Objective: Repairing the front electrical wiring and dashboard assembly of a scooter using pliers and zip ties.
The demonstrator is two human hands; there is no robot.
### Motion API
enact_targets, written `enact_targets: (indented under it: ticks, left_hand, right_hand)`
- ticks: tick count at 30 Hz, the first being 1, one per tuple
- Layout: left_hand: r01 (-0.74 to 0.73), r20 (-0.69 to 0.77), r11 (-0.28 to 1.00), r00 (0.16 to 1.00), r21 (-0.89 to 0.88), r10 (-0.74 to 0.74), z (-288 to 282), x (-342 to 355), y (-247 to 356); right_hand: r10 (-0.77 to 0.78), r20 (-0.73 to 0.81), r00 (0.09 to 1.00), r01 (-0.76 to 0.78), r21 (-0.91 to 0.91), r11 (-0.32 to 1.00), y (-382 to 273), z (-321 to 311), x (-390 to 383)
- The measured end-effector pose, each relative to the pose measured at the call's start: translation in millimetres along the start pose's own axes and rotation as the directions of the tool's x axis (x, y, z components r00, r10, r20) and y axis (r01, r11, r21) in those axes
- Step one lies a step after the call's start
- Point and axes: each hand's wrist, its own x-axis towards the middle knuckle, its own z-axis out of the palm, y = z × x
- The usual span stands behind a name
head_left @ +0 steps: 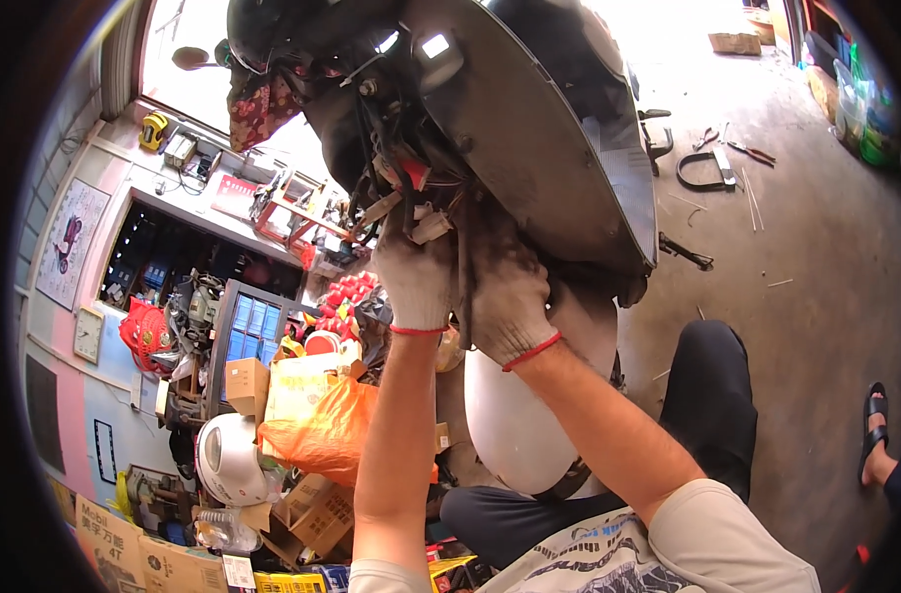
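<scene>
In front of me stands a partly opened motor scooter, its dark front panel (539,128) tilted above my hands. Wires and cables (403,158) hang out from behind the panel, with a pale plug connector (431,227) among them. My left hand (411,279), in an off-white knit glove with a red cuff, is closed on the wires just below that connector. Beside it my right hand (510,292), gloved alike but dirtier, reaches up under the panel with curled fingers. Shadow hides its fingertips. A dark cable (464,287) hangs between the two hands.
On the concrete floor to the right lie pliers (752,152), a black strap-like loop (702,173) and thin sticks. Someone's sandalled foot (875,435) is at far right. At left are an orange bag (327,425), a white helmet (235,460) and cardboard boxes (317,514).
</scene>
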Motion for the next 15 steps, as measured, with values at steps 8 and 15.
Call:
enact_targets:
  ticks: [8,15]
  left_hand:
    - [0.049,-0.073,0.999,0.996,-0.017,-0.05,5,0,12]
    - [0.129,-0.128,0.984,0.985,0.121,-0.113,9,8,17]
  right_hand:
    - [-0.077,-0.074,0.994,0.084,0.099,0.991,7,0,1]
    - [-0.116,-0.033,0.993,0.118,0.055,0.991,20,0,-6]
